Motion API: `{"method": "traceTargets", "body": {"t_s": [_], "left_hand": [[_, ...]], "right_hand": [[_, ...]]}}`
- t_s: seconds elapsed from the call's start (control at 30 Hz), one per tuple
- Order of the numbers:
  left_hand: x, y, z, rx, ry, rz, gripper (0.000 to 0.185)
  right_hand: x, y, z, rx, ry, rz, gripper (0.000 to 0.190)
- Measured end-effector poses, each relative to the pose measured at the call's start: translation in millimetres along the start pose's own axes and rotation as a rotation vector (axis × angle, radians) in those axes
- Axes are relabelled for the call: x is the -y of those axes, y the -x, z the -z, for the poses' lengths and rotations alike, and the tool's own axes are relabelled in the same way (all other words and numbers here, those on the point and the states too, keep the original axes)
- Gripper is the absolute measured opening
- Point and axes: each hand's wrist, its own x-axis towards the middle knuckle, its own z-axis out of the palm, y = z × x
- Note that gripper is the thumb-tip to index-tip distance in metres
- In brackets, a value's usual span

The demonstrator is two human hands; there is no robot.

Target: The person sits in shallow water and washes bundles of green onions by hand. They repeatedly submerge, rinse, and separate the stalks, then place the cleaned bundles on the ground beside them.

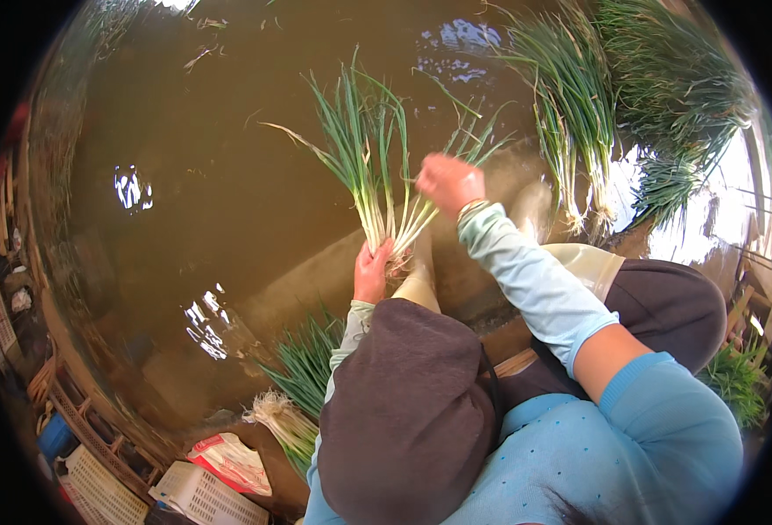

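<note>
My left hand [371, 270] grips a fanned bunch of spring onions [367, 197] near its white root end. The green leaves splay upward over brown water [241, 164], and stringy roots hang beside my fingers. Just right of the stalks, my right hand [450, 184] is curled and blurred by motion. Its fingertips are turned toward the right-hand stalks of the bunch. Whether it pinches a leaf or nothing cannot be made out. A few loose leaf tips [481, 141] show behind the right hand.
Larger bunches of spring onions [579, 125] stand at the right along the water, with a dense green heap [681, 85] beyond. Another bunch [287, 420] lies by my left knee. Plastic crates [209, 495] and a red-and-white bag [232, 462] sit lower left, beside the basin edge [64, 328].
</note>
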Motion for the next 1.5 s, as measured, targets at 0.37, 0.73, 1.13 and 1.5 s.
{"method": "traceTargets", "body": {"t_s": [0.37, 0.73, 1.13, 1.5], "left_hand": [[1, -3, 1, -0.020, 0.073, -0.049, 0.031], [17, -2, 12, -0.007, 0.164, 0.029, 0.029], [11, -7, 6, -0.010, 0.138, -0.019, 0.025], [19, -2, 25, -0.040, 0.053, 0.012, 0.029]], "right_hand": [[8, -12, -33, 0.635, -1.209, -0.789, 0.033], [2, 14, -47, 0.428, -1.209, -0.792, 0.018], [-3, 29, -53, -0.336, -1.632, -1.083, 0.014], [-15, -28, 27, -0.226, -1.322, -0.680, 0.020]]}}
